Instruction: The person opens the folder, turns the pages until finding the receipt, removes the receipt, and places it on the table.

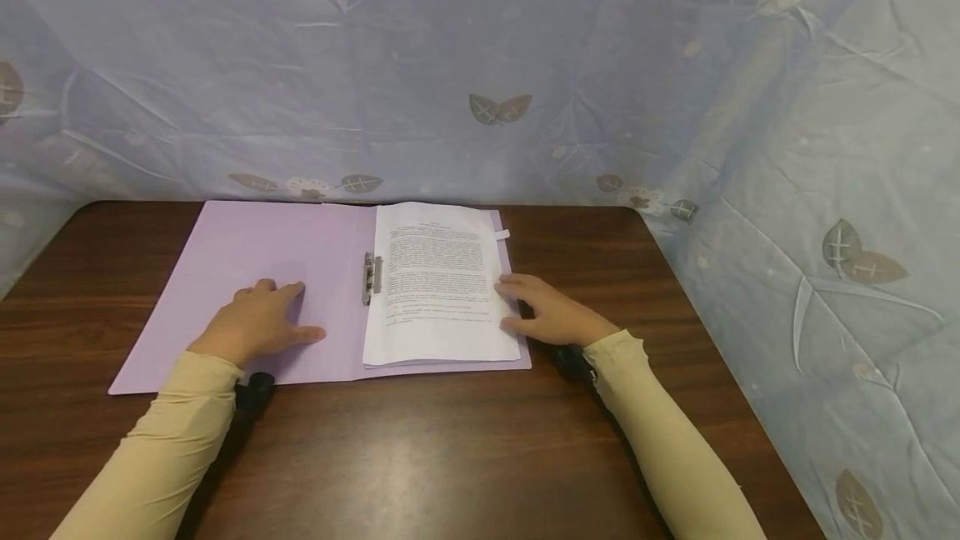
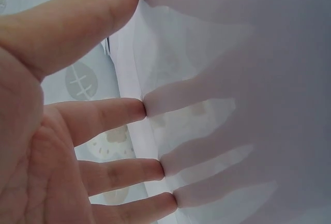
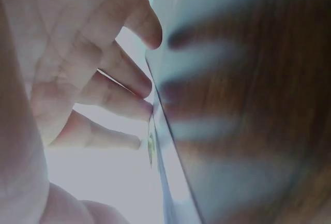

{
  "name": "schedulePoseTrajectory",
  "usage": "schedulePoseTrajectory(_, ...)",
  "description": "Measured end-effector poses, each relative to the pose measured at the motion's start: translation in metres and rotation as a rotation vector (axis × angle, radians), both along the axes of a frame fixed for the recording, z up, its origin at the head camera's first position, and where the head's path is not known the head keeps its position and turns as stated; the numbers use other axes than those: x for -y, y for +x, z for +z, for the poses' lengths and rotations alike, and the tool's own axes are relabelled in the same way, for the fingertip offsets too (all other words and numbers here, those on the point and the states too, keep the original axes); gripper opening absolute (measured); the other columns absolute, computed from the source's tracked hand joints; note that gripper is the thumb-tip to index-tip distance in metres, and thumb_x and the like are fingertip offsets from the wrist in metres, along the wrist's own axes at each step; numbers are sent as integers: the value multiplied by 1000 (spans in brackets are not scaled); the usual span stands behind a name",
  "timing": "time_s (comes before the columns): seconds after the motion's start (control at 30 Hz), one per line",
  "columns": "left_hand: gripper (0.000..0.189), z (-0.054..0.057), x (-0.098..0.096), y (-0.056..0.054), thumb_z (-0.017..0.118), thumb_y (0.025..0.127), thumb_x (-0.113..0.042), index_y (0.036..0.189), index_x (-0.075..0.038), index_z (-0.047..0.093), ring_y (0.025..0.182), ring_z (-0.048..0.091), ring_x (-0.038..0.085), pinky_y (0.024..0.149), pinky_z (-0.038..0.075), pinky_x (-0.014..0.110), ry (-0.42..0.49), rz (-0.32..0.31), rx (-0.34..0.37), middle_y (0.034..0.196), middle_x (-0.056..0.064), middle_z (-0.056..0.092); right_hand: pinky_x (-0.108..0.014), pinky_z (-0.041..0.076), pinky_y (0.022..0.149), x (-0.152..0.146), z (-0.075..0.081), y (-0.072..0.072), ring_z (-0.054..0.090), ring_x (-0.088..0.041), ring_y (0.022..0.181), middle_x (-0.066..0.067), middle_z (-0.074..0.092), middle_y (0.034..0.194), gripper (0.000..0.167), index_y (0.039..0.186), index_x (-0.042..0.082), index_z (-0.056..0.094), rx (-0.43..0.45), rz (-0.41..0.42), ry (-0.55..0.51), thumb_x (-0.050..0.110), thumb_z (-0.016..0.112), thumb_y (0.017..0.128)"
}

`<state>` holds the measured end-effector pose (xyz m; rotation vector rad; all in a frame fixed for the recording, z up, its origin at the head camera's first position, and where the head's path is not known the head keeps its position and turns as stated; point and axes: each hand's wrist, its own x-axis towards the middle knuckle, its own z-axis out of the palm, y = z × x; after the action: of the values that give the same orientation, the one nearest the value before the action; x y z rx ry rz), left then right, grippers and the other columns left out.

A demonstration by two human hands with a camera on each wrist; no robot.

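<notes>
A light purple folder [image 1: 240, 257] lies spread flat on the table. On its right half rests a stack of printed white sheets [image 1: 435, 344], beside a metal clip [image 1: 372, 277] near the fold. My left hand [image 1: 255, 322] has its fingertips on the bare left cover, fingers spread. In the left wrist view those fingertips [image 2: 135, 107] meet the glossy purple surface, which mirrors them. My right hand [image 1: 557, 312] is at the right edge of the sheets, fingers extended and fingertips on the paper's margin. The right wrist view shows its fingers [image 3: 116, 97] reaching to the folder's edge.
A small white tab [image 1: 502, 234] sticks out at the folder's upper right. The dark brown wooden table [image 1: 420, 448] extends in front and to both sides. Pale leaf-patterned cloth [image 1: 480, 40] hangs behind the table and along its right side.
</notes>
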<state>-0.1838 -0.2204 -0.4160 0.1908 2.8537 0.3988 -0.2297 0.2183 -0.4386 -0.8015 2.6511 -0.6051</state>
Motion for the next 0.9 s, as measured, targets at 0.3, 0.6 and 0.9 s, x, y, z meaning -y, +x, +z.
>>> schedulePoseTrajectory(0.3, 94, 2, -4, 2, 76, 87, -56, 149, 8, 45, 123, 44, 69, 92, 45, 76, 2, -6, -4, 139, 48, 41, -52, 29, 123, 0, 4, -1, 35, -33, 151, -17, 40, 162, 69, 157, 4, 41, -37, -32, -9, 30, 69, 99)
schedulePoseTrajectory(0.6, 94, 2, -15, 4, 82, 81, -55, 147, 4, 51, 128, 44, 67, 95, 43, 77, 19, -64, 10, 145, 44, 42, -49, 42, 114, -8, 4, -5, 56, -30, 132, -17, 58, 145, 57, 145, 1, 57, -124, -160, 64, 28, 72, 98)
schedulePoseTrajectory(0.9, 87, 9, -27, 12, 86, 80, -45, 146, 2, 54, 131, 43, 64, 98, 42, 75, 65, -111, 13, 148, 40, 42, -47, 49, 103, -20, 7, -5, 59, -26, 108, -15, 64, 125, 46, 130, -1, 66, -140, -196, 90, 25, 77, 93)
